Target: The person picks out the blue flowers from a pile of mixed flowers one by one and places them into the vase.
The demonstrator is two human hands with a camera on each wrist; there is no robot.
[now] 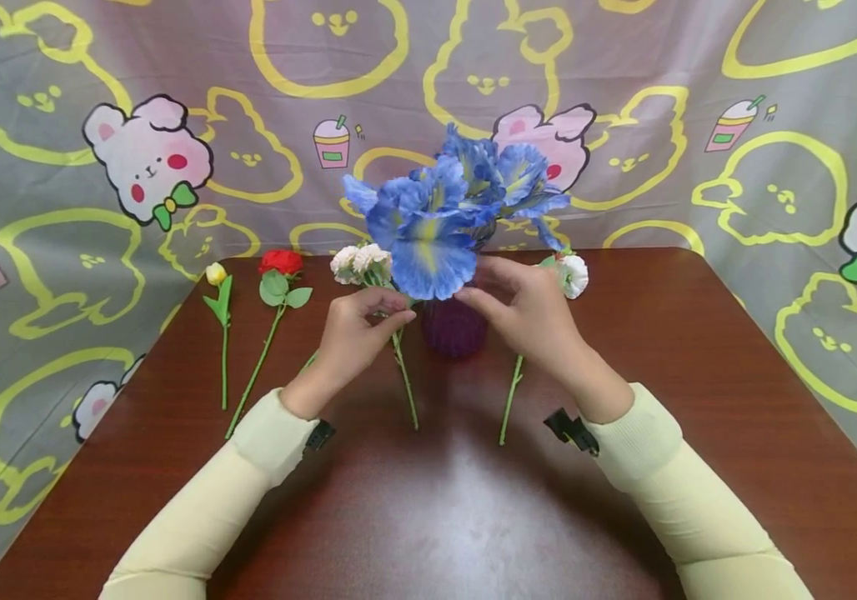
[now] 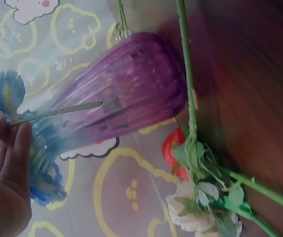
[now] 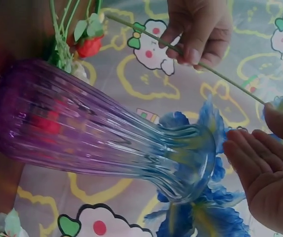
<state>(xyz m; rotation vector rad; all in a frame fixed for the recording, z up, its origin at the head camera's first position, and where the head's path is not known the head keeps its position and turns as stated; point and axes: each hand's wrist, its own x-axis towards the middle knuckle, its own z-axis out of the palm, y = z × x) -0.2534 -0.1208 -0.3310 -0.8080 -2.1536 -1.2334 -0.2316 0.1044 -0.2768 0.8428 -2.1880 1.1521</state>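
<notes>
Both hands hold one blue iris (image 1: 432, 250) in front of a ribbed, purple-to-blue vase (image 1: 455, 329). The left hand (image 1: 357, 333) pinches its thin green stem (image 3: 225, 80) between thumb and fingers, partway along. Close under the bloom, the right hand (image 1: 533, 321) grips the same stem with its thumb, its other fingers stretched out. In the left wrist view the stem's cut end points past the vase (image 2: 146, 84) side, free of it. More blue irises (image 1: 526, 179) stand in the vase, their heads at its mouth.
Several flowers lie on the brown table (image 1: 428, 517): a yellow tulip (image 1: 215, 273), a red rose (image 1: 280, 263) and a pale cluster (image 1: 361, 262) on the left, a white flower (image 1: 573, 277) on the right. A cartoon-printed cloth (image 1: 233, 50) hangs behind.
</notes>
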